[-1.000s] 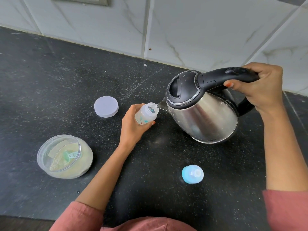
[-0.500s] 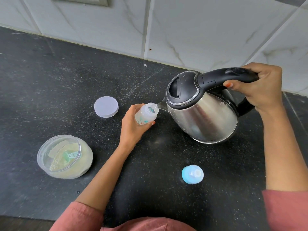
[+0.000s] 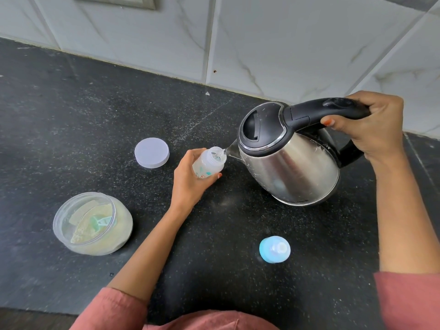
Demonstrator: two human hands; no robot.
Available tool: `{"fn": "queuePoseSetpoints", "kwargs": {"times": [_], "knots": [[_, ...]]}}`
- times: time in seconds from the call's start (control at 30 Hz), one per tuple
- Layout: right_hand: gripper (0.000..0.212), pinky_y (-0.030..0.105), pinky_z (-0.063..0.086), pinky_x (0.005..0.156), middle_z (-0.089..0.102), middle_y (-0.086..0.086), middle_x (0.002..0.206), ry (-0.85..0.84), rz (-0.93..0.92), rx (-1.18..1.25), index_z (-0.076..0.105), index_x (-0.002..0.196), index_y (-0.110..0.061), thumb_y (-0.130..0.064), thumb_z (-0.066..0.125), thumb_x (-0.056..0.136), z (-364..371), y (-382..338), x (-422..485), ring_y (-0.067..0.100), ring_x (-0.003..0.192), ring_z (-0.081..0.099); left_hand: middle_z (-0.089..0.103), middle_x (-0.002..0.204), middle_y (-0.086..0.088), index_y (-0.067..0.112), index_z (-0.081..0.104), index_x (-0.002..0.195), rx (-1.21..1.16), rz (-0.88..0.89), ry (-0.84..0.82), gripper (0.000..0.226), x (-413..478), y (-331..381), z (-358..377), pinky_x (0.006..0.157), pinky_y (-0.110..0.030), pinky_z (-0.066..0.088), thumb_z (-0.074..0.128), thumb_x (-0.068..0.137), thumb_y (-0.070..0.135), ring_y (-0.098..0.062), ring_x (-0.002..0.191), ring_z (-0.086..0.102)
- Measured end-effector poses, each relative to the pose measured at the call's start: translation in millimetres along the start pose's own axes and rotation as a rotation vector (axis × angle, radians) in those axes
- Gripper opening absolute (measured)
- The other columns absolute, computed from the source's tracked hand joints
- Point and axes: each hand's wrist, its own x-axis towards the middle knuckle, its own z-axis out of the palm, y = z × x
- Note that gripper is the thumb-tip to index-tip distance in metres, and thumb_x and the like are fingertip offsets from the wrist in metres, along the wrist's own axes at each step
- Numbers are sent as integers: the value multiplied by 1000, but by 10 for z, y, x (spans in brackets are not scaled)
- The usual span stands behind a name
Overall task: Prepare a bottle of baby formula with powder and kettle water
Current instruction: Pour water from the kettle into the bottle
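The baby bottle [image 3: 209, 164] is held tilted in the left grip [image 3: 189, 181], closed round its body, while the kettle [image 3: 292, 167], clasped by its handle in the right grip [image 3: 373, 125], is tipped with its spout at the bottle's mouth.

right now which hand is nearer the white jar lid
Left. The left hand, gripping the bottle, is just to the right of the white lid. The right hand holds the kettle by its handle, farther right beyond the bottle.
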Motion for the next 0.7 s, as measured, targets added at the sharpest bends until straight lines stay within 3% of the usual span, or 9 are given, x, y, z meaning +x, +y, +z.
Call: {"fn": "queuePoseSetpoints", "kwargs": {"times": [0.2,0.37,0.5,0.7], "knots": [[24,6,39,52,64,-30,62,38,31,25,68,68,-48,-63,75,52,-73,52,-42,-8,56,55,55,108,16,21,52,111,-27,-4,-15,56,-24,34,57,81,3,32,83,64,15,-2,103,48],[22,6,38,50,64,-29,60,71,39,60,68,68,-47,-63,74,54,-141,80,-92,-8,53,55,54,106,21,25,51,108,-48,-1,-36,55,-23,111,150,79,3,32,83,64,14,3,100,47],[20,5,40,52,64,-31,60,101,21,90,69,71,-48,-61,73,56,-184,108,-148,-10,55,57,53,104,23,27,50,106,-51,-5,-39,55,-14,148,201,81,-5,37,83,64,15,2,101,48],[24,6,39,51,63,-29,56,204,71,145,69,71,-48,-66,72,54,-323,268,-231,-8,52,55,52,98,29,30,49,104,-55,-22,-36,55,-5,219,272,76,1,36,84,63,16,5,95,48]]}}
